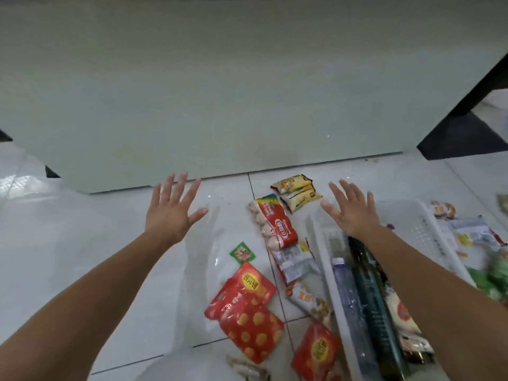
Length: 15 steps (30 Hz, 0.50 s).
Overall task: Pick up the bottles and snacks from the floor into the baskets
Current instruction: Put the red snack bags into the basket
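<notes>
Both the left hand and right hand hover empty, fingers spread; a hasty grab may drop red snack packets beside the white basket.

Both arms outstretched, left hand and right hand empty, fingers spread.

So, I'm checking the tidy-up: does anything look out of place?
Yes. Loose on the floor lie yellow packs by the cabinet and a red-and-white pack beside them, both outside the white basket holding the bottles.
</notes>
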Tool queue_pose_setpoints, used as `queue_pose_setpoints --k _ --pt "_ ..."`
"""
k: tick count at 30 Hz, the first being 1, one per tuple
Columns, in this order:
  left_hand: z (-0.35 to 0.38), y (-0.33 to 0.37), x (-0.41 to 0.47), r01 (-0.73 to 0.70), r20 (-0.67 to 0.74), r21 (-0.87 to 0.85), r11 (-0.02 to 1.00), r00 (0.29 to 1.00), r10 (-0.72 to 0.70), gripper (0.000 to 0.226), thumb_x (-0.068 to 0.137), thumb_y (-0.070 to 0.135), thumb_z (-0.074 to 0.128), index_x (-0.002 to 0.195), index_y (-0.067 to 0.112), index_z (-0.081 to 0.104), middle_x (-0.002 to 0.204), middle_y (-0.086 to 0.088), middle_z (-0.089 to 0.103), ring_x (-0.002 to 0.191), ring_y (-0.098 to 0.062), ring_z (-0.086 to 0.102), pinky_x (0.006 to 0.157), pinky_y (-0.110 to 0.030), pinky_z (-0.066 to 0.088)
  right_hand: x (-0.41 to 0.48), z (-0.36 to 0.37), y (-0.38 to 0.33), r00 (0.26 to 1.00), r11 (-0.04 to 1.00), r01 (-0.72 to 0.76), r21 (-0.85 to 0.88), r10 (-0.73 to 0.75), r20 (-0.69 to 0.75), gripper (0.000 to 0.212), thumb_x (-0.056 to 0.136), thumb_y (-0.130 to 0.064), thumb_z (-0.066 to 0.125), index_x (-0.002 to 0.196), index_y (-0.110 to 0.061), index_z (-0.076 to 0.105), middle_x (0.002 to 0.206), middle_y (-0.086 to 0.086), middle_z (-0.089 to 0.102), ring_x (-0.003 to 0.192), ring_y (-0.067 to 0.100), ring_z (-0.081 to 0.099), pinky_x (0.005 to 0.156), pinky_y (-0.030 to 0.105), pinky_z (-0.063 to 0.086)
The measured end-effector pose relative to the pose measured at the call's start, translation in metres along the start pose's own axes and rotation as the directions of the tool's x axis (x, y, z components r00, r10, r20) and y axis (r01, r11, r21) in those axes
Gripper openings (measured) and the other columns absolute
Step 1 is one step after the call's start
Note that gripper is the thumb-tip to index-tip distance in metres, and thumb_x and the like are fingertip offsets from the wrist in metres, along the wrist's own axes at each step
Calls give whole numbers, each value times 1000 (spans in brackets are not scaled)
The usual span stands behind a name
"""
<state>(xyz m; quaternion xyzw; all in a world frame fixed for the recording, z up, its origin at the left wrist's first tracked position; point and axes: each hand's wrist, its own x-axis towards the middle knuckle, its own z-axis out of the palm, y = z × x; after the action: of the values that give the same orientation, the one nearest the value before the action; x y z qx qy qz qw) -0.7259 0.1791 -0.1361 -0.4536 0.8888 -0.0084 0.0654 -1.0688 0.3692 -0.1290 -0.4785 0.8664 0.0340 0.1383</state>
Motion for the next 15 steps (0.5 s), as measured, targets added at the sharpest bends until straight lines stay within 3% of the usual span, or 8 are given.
queue_pose_setpoints --k 4,8,12,15 --pt "1 -17 26 -161 93 8 987 983 160 72 92 65 15 150 32 -12 159 0 -18 146 -24 -18 118 -43 -9 -33 1 0 977 977 -215 11 214 17 65 95 -58 22 151 -31 5 161 -2 -2 148 20 -2 118 48 -1" --pt "-2 0 40 -339 103 11 941 936 337 73 91 66 17 148 34 -17 159 0 -19 146 -24 -18 119 -44 -8 -72 -8 12 928 927 -357 119 366 -64 65 93 -57 27 150 -29 15 160 0 7 147 22 5 119 49 1" --pt "22 30 24 -461 155 27 887 879 452 81 86 72 15 146 32 -22 157 0 -25 144 -24 -24 117 -45 -12 -114 13 9 898 893 -422 158 436 -61 88 80 -80 7 151 -28 11 160 1 5 148 23 2 118 48 -3" --pt "50 56 4 -564 215 7 826 807 549 87 85 73 25 149 31 -16 157 -1 -24 144 -25 -25 115 -47 -14 -145 52 -5 906 904 -404 143 417 -78 101 68 -83 -10 152 -28 4 161 1 1 148 22 -1 117 46 -6"
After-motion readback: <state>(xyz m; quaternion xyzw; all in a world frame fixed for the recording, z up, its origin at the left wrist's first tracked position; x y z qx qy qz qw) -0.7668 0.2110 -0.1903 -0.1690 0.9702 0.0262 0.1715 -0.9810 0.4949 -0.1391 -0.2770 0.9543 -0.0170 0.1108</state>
